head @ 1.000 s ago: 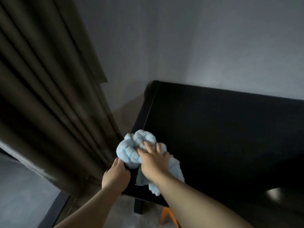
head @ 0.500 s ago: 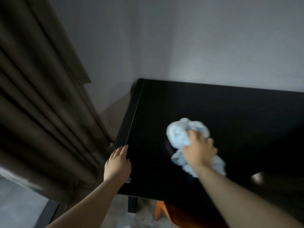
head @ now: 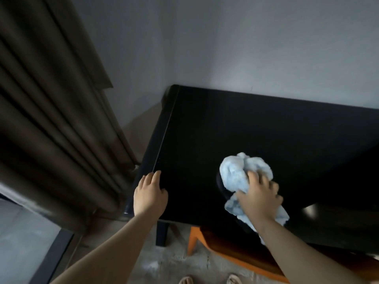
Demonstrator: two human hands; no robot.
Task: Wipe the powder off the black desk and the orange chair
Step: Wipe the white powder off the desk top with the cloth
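Observation:
The glossy black desk fills the right half of the view, set against the wall. My right hand grips a crumpled light blue cloth and presses it on the desk top near the front edge. My left hand rests on the desk's front left corner with its fingers laid flat along the edge. The orange chair shows below the desk's front edge, mostly hidden under the desk and my right arm. No powder is visible on the dark top.
A brown curtain hangs at the left, close to the desk's side. The grey wall stands behind. White powder dusts the floor under the desk, beside a black desk leg. Two sandalled feet show at the bottom.
My right hand has swept the cloth from the desk's front left corner rightwards across the top. My left hand moved from beside the cloth onto the corner edge and stays there.

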